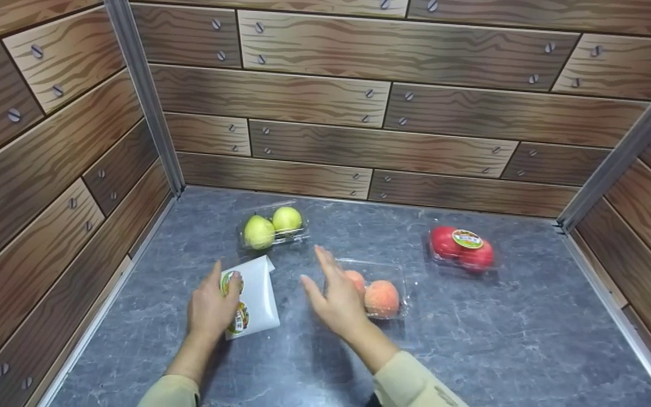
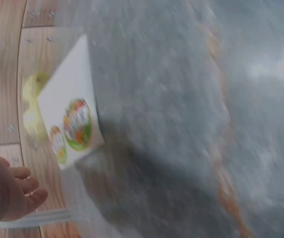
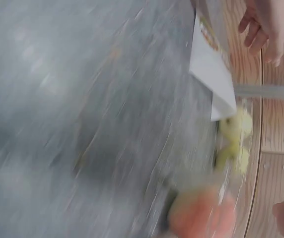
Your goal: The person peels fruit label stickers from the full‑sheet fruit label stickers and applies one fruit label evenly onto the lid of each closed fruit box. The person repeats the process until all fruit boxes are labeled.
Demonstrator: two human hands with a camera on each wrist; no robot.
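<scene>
**Hands unloaded, loose sheet and peach box are the risks**

Sheet (image 1: 260, 299) lies on the worktop (image 1: 506, 339) in front of me, left of centre, two fruit labels (image 1: 239, 318) along its left side. My left hand (image 1: 211, 308) is over that edge, fingers extended, gripping nothing; the right wrist view suggests a gap between hand and sheet. My right hand (image 1: 337, 299) has fingers out straight, thumb spread, also holding nothing. It's just beside the peaches (image 1: 382, 298) and hides part of their box; can't tell if it touches.

Also here: boxed pears (image 1: 259, 232) just beyond the sheet, red fruit (image 1: 477, 258) in its box well off to the right, oval label (image 1: 467, 239) on top. I see no label on the pear box; can't rule one out on the covered part of the peach box.

Failure modes, my read:
- Sheet looks light and nothing visible weighs it down. One-handed peeling could drag or crease it.
- Far end is folded or lifted, can't tell which. A sleeve or finger could catch it.
- Low right-hand sweep could bump the peach box and roll the fruit.
- A label picked up crooked could stick to my finger or wrinkle.
</scene>
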